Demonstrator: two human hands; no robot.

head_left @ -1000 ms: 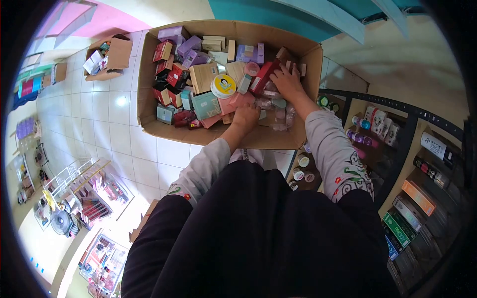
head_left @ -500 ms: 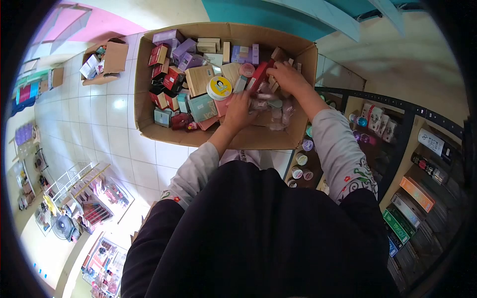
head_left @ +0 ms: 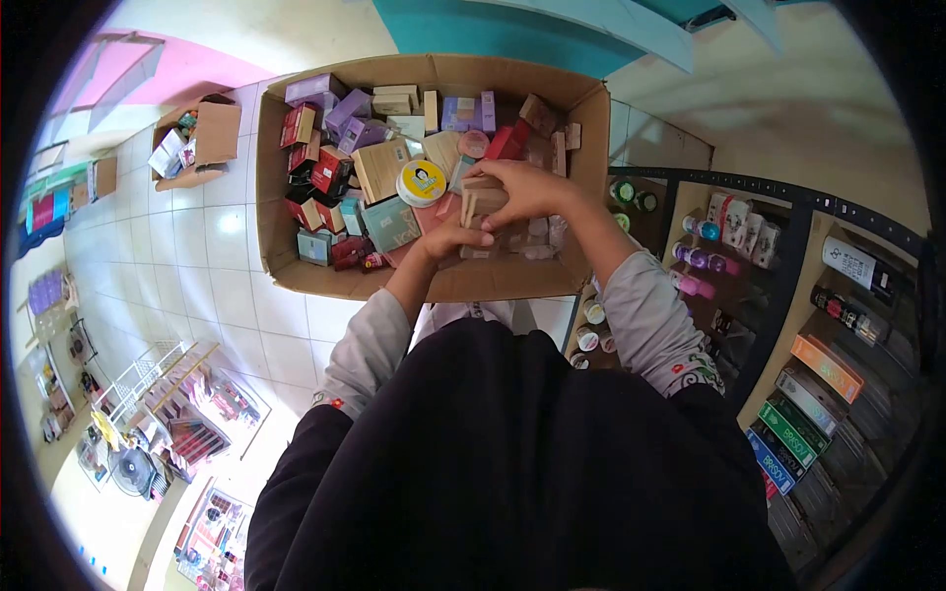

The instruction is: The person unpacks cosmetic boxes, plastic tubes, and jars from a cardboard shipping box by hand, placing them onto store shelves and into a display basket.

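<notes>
Small tan boxes [head_left: 483, 200] are bunched together over the big cardboard box [head_left: 340, 283]. My right hand [head_left: 532, 189] grips them from the right, fingers curled over the top. From the lower left, my left hand [head_left: 448, 239] closes on the same bunch, its thumb lying across the front. My fingers partly cover these boxes. Just left of my hands is a round yellow-and-white tub [head_left: 422, 183]. A red box [head_left: 507, 141] lies beyond my right hand. Clear plastic-wrapped items [head_left: 537, 241] lie below it.
Purple boxes [head_left: 347, 110], a large tan box [head_left: 381, 167] and a green-grey box [head_left: 392, 225] fill the carton's left side. A smaller open carton [head_left: 217, 136] stands on the tiled floor [head_left: 227, 256]. A black-framed shelf [head_left: 788, 266] with bottles and boxes stands close on the right.
My right hand has moved left and toward me from the carton's right end, bringing small tan boxes. My left hand has shifted slightly left and down and now meets it at them.
</notes>
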